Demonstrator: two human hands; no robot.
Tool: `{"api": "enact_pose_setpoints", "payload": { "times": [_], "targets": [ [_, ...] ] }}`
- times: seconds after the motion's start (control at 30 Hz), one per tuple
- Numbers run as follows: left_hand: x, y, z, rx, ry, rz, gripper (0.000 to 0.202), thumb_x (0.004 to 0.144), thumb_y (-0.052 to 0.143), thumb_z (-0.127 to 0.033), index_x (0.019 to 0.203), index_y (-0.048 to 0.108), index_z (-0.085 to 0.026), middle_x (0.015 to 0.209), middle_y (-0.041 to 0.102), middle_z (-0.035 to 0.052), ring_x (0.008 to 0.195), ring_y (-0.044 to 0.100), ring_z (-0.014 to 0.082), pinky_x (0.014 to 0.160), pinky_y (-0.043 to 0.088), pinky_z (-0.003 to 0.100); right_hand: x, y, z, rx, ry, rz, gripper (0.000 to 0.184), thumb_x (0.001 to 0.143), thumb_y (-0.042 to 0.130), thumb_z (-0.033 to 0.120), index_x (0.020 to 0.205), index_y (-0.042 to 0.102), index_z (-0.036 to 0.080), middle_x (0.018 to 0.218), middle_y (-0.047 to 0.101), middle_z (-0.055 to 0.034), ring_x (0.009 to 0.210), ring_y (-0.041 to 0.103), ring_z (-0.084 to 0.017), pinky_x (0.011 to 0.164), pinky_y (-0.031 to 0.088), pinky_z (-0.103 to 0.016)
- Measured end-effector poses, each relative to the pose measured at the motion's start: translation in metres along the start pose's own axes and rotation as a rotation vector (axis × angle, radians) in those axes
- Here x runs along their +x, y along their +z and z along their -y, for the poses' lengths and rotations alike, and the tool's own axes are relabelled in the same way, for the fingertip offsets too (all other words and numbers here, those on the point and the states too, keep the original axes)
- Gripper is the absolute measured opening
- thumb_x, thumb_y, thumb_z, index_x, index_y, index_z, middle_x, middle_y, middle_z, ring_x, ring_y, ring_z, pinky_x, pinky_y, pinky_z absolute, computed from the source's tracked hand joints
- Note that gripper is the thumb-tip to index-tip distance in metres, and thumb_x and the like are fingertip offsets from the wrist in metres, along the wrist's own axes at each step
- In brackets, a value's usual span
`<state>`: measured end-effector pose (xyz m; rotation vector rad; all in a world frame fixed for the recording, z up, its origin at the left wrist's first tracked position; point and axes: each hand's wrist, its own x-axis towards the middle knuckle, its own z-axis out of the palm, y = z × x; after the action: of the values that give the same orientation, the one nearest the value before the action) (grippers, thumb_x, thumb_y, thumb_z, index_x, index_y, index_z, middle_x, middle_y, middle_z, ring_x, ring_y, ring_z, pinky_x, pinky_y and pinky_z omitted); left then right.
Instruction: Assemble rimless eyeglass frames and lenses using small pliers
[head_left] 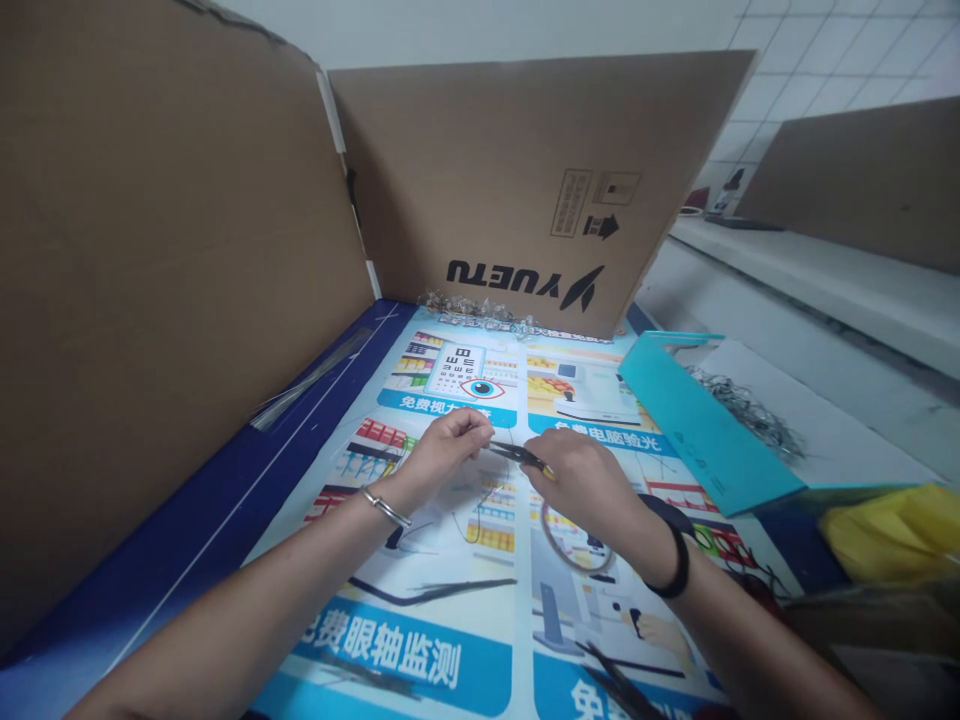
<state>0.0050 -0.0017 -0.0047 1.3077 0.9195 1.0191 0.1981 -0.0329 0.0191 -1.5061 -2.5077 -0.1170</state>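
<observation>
My left hand (pixel 442 450), with a silver bangle on the wrist, is pinched shut on a small thin piece I cannot make out. My right hand (pixel 585 480), with a black band on the wrist, is closed around small pliers (pixel 517 456) whose dark tips point left and meet my left fingertips. Both hands hover above a printed poster (pixel 420 640) that covers the table. A thin dark wire (pixel 480 500) hangs beneath the hands, and a thin ring loop (pixel 574 545) lies under my right wrist.
Cardboard walls stand at the left (pixel 165 280) and the back (pixel 525 190). A teal tray (pixel 705 430) with a heap of thin metal pieces sits at the right, a yellow bag (pixel 892 530) beside it. Small clear bits (pixel 480 310) lie along the back wall. Dark thin parts (pixel 450 590) lie on the poster.
</observation>
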Motion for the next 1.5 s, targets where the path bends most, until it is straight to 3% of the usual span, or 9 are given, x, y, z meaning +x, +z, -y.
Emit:
{"api": "enact_pose_setpoints", "payload": {
  "times": [0.2,0.87,1.5],
  "targets": [
    [0.000,-0.001,0.002,0.015,0.035,0.021,0.018,0.077,0.060,-0.034,0.081,0.053,-0.018,0.069,0.050,-0.0025,0.060,0.042,0.0085,0.058,0.035,0.021,-0.001,-0.001,0.003,-0.081,0.007,-0.001,0.009,0.082,0.053,0.023,0.076,0.059,0.020,0.073,0.061,-0.0020,0.073,0.054,-0.017,0.063,0.031,-0.028],
    [-0.003,0.001,-0.003,0.097,0.063,0.003,0.019,0.080,0.056,-0.037,0.079,0.051,-0.019,0.060,0.040,-0.0058,0.053,0.034,0.0080,0.052,0.029,0.021,-0.002,-0.004,0.007,-0.087,0.002,-0.035,0.010,0.082,0.052,0.022,0.076,0.060,0.019,0.074,0.061,-0.0026,0.074,0.054,-0.017,0.065,0.031,-0.028],
    [-0.003,0.003,-0.001,0.109,0.047,-0.076,0.015,0.080,0.055,-0.033,0.075,0.049,-0.019,0.059,0.042,-0.0058,0.053,0.035,0.0073,0.051,0.028,0.020,-0.001,0.005,0.004,-0.077,0.001,-0.053,0.009,0.081,0.055,0.024,0.078,0.061,0.019,0.075,0.062,-0.0028,0.076,0.054,-0.018,0.066,0.032,-0.028]
  ]
}}
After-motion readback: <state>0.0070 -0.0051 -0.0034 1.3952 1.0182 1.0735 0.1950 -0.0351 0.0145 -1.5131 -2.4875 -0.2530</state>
